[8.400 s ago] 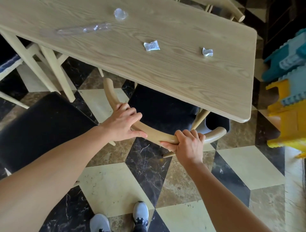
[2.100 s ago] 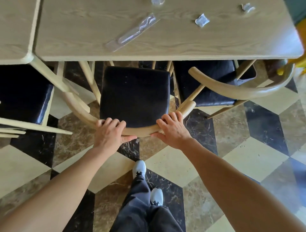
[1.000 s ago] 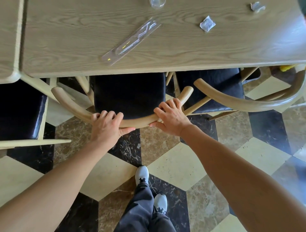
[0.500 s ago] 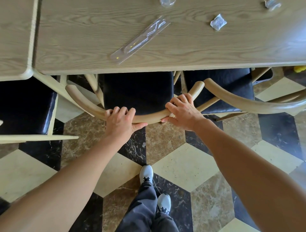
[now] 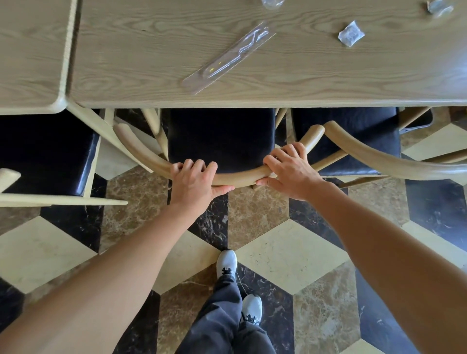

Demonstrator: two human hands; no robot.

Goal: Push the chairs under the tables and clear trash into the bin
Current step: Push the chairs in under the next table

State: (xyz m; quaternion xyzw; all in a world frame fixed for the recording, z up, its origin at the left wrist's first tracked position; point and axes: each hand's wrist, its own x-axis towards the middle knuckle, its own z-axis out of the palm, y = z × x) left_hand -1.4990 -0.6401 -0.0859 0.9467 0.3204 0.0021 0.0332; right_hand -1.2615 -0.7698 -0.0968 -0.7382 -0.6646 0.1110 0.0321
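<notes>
A wooden chair with a black seat stands partly under the long wooden table. My left hand and my right hand both grip its curved backrest. On the table lie a long clear plastic wrapper, a crumpled wrapper, another crumpled piece at the far right and a clear scrap at the top edge. A second chair sits to the right, partly under the table.
A second table adjoins on the left, with a black-seated chair below it. The floor is patterned marble tile. My legs and white shoes stand behind the chair.
The chair has slid further under the table since two seconds ago; more of its seat is hidden now. Both hands kept their grip on the backrest.
</notes>
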